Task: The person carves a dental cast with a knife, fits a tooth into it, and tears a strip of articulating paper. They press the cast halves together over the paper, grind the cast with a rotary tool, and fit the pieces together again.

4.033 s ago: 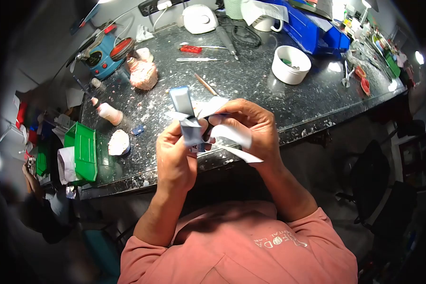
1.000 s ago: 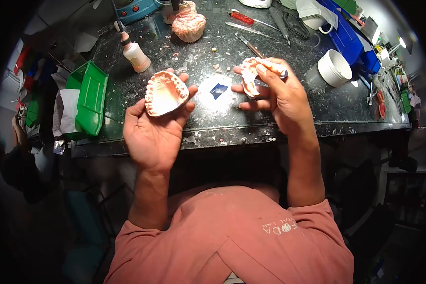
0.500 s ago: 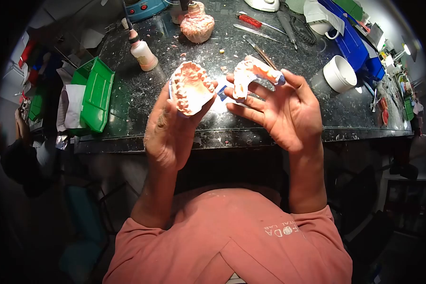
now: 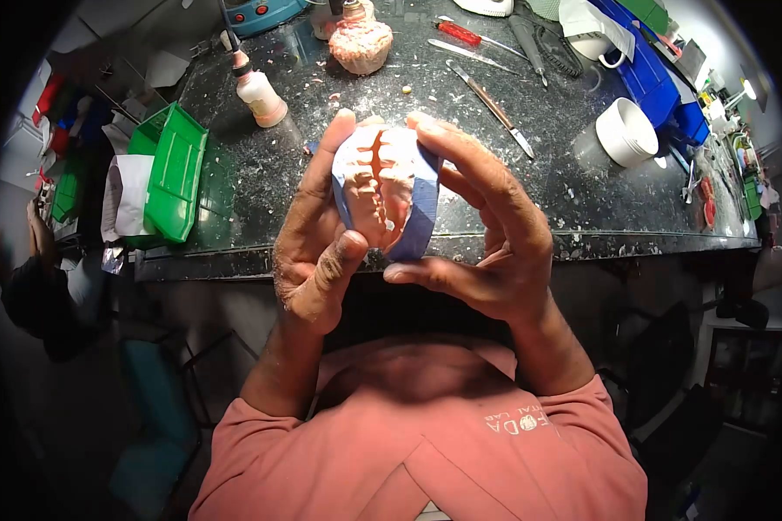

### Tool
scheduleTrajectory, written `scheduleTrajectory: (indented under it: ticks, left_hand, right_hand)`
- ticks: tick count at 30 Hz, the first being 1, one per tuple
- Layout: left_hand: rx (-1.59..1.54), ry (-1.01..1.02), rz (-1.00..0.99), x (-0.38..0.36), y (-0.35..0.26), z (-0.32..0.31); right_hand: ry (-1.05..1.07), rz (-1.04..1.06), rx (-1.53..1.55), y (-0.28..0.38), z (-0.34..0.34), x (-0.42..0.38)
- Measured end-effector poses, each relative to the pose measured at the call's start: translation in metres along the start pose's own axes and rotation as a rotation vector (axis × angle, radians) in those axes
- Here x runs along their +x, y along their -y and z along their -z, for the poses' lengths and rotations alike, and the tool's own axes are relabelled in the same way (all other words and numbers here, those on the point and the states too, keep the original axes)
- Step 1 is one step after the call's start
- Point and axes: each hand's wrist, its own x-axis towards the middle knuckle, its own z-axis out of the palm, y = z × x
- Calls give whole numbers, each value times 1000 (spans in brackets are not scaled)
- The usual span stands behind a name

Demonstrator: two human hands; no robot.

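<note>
Two dental casts with blue bases are held face to face above the front of the bench, their tooth rows meeting in the middle. My left hand (image 4: 314, 252) grips the left cast (image 4: 359, 187), thumb at its lower edge and a finger at its top. The right cast (image 4: 421, 208) sits between the thumb and fingers of my right hand (image 4: 504, 234), the thumb under its lower end and a fingertip on its top edge. Part of the left cast's base is hidden by my fingers.
Behind the casts lies a knife (image 4: 493, 108) on the black bench (image 4: 321, 95). A bottle (image 4: 261, 98), green bin (image 4: 178, 174) and pink-crusted pot (image 4: 361, 48) stand leftward; a white cup (image 4: 626, 133) and blue bins (image 4: 639, 74) stand right. At far left, another person's arm (image 4: 41, 233) shows.
Both casts have turned from facing up to facing each other and come together. My right hand has moved left with its cast, and the knife and bench behind it are more exposed.
</note>
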Motion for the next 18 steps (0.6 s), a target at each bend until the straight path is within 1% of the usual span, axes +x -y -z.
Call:
scheduleTrajectory:
  ticks: [2, 5, 8, 10, 12, 13, 14, 16, 17, 18]
  left_hand:
    - [-6, 10, 11, -1, 0, 1]
    - [0, 36, -17, 0, 1, 3]
    - [20, 37, -29, -1, 0, 3]
    - [4, 60, 24, -1, -3, 4]
    - [15, 81, 6, -1, -1, 10]
    - [26, 101, -9, -1, 0, 12]
    - [26, 101, -8, -2, -1, 10]
    - [28, 44, 65, -4, -4, 3]
    - [27, 42, 66, -4, -2, 1]
    - [79, 34, 25, -3, 1, 0]
  right_hand:
    - [11, -8, 72, 1, 0, 1]
    - [37, -12, 72, 3, 0, 3]
    - [66, -10, 60, 4, 3, 4]
    - [69, -6, 53, 1, 4, 3]
    - [74, 0, 46, 1, 5, 4]
    - [111, 29, -13, 2, 8, 6]
    - [149, 58, -72, 2, 9, 7]
    - [146, 50, -53, 1, 10, 8]
    - [145, 46, -35, 1, 10, 7]
    - [147, 46, -36, 0, 11, 6]
